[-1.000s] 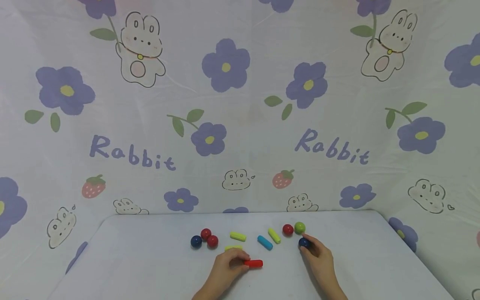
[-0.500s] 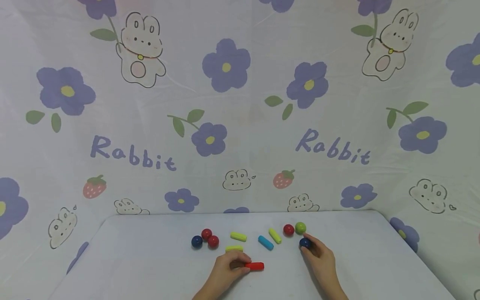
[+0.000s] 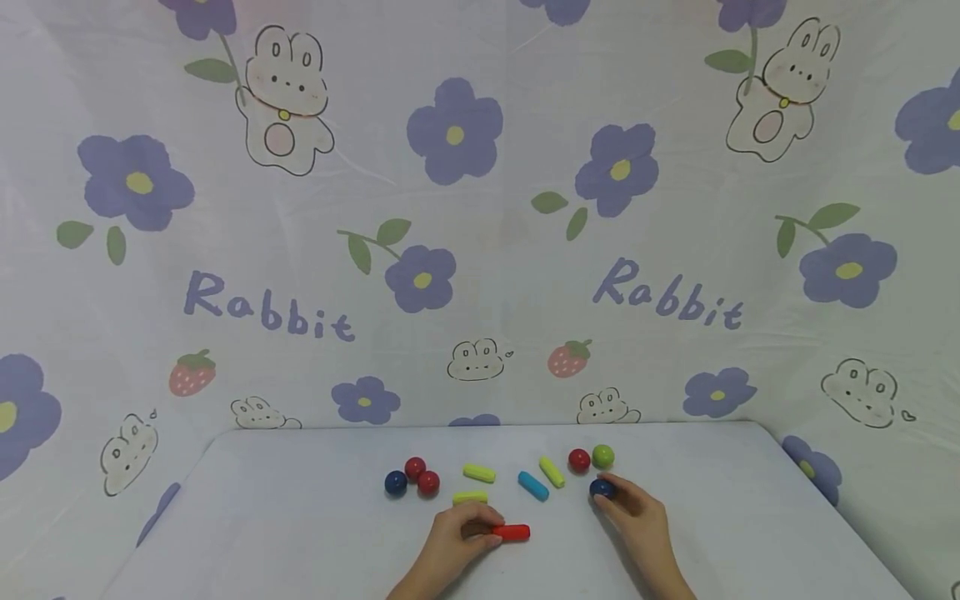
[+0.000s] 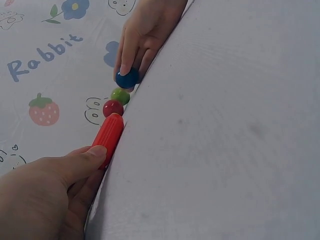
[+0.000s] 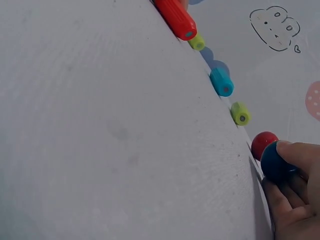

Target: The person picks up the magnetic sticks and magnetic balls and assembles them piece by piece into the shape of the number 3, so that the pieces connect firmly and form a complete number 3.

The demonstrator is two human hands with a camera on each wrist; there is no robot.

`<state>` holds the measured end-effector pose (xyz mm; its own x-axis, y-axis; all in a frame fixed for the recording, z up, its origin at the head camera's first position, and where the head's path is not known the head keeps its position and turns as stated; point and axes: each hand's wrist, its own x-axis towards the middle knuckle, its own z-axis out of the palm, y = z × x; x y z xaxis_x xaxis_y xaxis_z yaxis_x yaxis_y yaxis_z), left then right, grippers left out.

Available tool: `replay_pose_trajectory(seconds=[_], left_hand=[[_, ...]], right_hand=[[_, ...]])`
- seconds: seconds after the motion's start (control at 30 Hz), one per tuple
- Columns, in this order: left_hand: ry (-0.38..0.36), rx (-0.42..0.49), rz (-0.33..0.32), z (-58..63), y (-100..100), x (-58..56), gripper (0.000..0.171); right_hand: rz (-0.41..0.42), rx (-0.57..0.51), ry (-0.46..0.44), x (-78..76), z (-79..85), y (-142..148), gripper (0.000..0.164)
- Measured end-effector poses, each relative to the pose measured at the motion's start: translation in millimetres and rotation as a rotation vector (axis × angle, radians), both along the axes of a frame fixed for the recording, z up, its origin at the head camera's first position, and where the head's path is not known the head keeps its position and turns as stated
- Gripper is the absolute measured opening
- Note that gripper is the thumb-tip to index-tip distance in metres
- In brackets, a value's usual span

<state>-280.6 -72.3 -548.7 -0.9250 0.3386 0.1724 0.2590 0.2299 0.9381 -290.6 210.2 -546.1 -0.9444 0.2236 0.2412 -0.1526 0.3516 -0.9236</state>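
My left hand (image 3: 459, 537) pinches a short red ribbed stick (image 3: 513, 532) between thumb and fingers, low over the white table. In the left wrist view the red stick (image 4: 111, 137) points away from the thumb. To the right, my right hand (image 3: 639, 515) grips a glossy dark blue ball (image 3: 601, 489); the right wrist view shows the thumb on top of the ball (image 5: 275, 164). Just behind that ball lie a red ball (image 3: 579, 461) and a green ball (image 3: 603, 456), side by side. A blue stick (image 3: 533, 486) lies between the hands, beside a yellow-green stick (image 3: 552, 472).
Two more yellow-green sticks lie behind the left hand, a farther stick (image 3: 479, 473) and a nearer stick (image 3: 470, 497). At left, another dark blue ball (image 3: 396, 483) sits with two red balls (image 3: 428, 482). A rabbit-print cloth (image 3: 480, 217) hangs behind the table (image 3: 300, 517).
The right hand has shifted the blue ball slightly left and toward me, away from the green ball. The left hand has lowered the red stick a little toward me.
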Motion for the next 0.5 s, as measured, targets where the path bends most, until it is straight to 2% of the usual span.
replay_pose_trajectory(seconds=[0.07, 0.23, 0.5], left_hand=[[0.0, -0.003, 0.002, 0.3, -0.1, 0.1, 0.02], [-0.01, -0.001, 0.005, -0.7, -0.3, -0.1, 0.02], [-0.013, 0.01, 0.009, -0.2, -0.1, 0.3, 0.021]], right_hand=[[0.009, 0.005, -0.023, 0.6, 0.4, -3.2, 0.039], [0.06, -0.067, -0.069, 1.2, -0.9, -12.6, 0.038], [0.179, -0.125, -0.113, 7.0, 3.0, -29.1, 0.037]])
